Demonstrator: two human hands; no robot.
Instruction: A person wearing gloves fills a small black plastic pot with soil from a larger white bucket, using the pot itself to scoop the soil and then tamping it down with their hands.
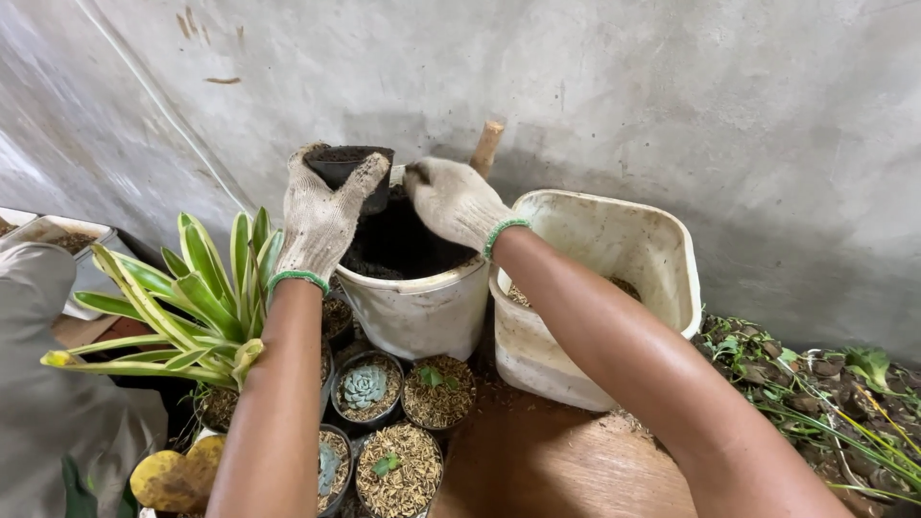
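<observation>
Left hand (321, 216), gloved, grips a small black pot (347, 168) by its rim and holds it over the white bucket (422, 312), so spilled soil (393, 245) drops back in. Right hand (453, 200), gloved, lies palm down on the soil, fingers curled in; whether it grasps any cannot be told. Potted seedlings (436, 391) stand just below the bucket.
</observation>
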